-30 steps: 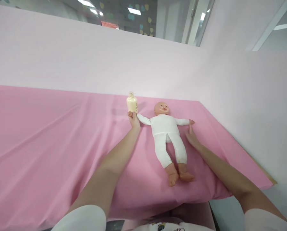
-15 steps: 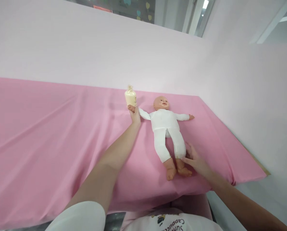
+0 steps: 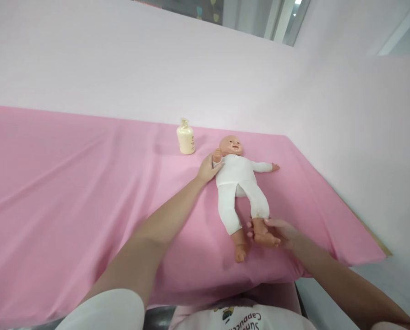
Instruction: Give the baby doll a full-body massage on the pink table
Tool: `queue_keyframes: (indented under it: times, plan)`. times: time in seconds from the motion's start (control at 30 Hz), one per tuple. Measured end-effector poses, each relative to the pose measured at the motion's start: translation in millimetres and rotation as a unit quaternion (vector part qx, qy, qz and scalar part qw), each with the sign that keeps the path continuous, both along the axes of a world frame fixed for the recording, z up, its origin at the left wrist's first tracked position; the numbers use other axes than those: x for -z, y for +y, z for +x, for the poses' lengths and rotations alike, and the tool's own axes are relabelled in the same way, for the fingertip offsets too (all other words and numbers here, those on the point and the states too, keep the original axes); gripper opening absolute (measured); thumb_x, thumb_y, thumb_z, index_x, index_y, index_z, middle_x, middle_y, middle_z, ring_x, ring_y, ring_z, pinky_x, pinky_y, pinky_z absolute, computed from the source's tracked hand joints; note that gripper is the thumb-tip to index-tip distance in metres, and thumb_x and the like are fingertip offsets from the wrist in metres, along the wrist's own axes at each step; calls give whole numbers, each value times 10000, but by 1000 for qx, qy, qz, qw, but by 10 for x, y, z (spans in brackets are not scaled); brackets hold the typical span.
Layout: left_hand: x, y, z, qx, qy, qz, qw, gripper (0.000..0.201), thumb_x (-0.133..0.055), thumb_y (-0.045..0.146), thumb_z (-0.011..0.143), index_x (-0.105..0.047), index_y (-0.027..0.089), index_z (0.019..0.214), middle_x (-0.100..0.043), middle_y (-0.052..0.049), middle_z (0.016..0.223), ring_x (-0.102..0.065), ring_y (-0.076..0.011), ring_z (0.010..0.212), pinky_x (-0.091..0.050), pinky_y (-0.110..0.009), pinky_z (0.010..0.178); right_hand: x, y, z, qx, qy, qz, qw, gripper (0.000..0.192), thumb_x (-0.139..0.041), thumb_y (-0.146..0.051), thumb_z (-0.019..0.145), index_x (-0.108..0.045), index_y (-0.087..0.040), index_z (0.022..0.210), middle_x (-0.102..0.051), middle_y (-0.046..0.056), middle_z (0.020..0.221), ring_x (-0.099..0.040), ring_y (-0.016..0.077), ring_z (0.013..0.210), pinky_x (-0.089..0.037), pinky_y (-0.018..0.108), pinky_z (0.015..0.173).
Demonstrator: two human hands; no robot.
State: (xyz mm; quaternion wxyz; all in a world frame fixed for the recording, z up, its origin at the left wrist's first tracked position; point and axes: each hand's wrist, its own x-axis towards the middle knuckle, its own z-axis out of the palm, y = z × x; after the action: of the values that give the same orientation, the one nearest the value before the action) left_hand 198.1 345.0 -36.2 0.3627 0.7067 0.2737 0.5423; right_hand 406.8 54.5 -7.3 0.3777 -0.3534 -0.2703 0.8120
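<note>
Now the baby doll (image 3: 239,183) lies on its back on the pink sheet (image 3: 70,192) that covers the counter, head toward the pale pink back wall (image 3: 122,68), feet toward the person. The left hand (image 3: 208,168) holds the doll's bent arm at the shoulder, fingers curled about the small fist beside the doll's head. The right hand (image 3: 276,231) cups the doll's foot on that side, lifting it a little off the sheet, fingers wrapped under the heel. The other foot rests flat on the sheet just beside it. A cream pump bottle (image 3: 186,137) stands upright near the wall, apart from the left hand and a little way from the doll's head.
</note>
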Motion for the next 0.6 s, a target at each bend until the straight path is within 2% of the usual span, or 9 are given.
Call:
queue_keyframes:
  times: [0.07,0.17,0.27,0.33,0.47,0.53,0.6]
  plan:
    - [-15,-17,4,6,36,45,998,376,-757,387,801,-663,171,1093,-708,-126,1106,-653,-305,1108,-473,-441,1061,-67,145,126,-26,14,12,999,509,-843,-441,709,-678,-212,1133,-687,21,936,-675,152,793,-523,292,777]
    - [-38,-46,21,1,93,74,993,320,-725,386,809,-680,183,1052,-709,-128,1084,-639,-320,1088,-441,-475,1075,-194,471,356,-87,12,50,995,636,-805,-525,721,-615,-195,1230,-616,-17,824,-550,101,606,-449,253,618]
    - [-73,-87,41,50,153,94,983,364,-777,364,731,-703,197,1046,-707,-125,1137,-620,-344,1132,-391,-499,1116,-255,853,469,-82,-22,77,993,617,-615,-553,857,-538,-169,1334,-523,-38,749,-440,97,541,-397,260,584]
    - [-100,-110,46,76,191,109,973,404,-789,351,684,-713,205,1054,-708,-120,1167,-606,-355,1169,-373,-505,1132,-223,1076,453,-70,-45,72,994,583,-492,-565,921,-535,-151,1329,-475,-45,721,-381,99,516,-360,261,566]
    - [-128,-131,37,78,245,141,956,415,-741,338,690,-707,216,1085,-707,-105,1191,-593,-351,1202,-367,-503,1137,-39,1329,378,-15,-47,71,996,597,-333,-609,976,-579,-144,1259,-424,-50,706,-336,99,525,-331,259,581]
    - [-124,-135,34,76,236,139,959,403,-730,340,714,-702,213,1096,-707,-101,1174,-605,-338,1187,-371,-493,1136,60,1351,403,-17,-41,80,996,613,-321,-638,971,-582,-157,1247,-421,-54,692,-347,98,524,-339,258,583]
    - [-104,-133,43,71,199,111,971,384,-744,343,734,-701,200,1088,-708,-105,1149,-616,-326,1164,-377,-485,1137,141,1321,474,-45,-32,93,994,618,-398,-676,931,-576,-175,1246,-448,-57,682,-389,99,520,-375,257,583]
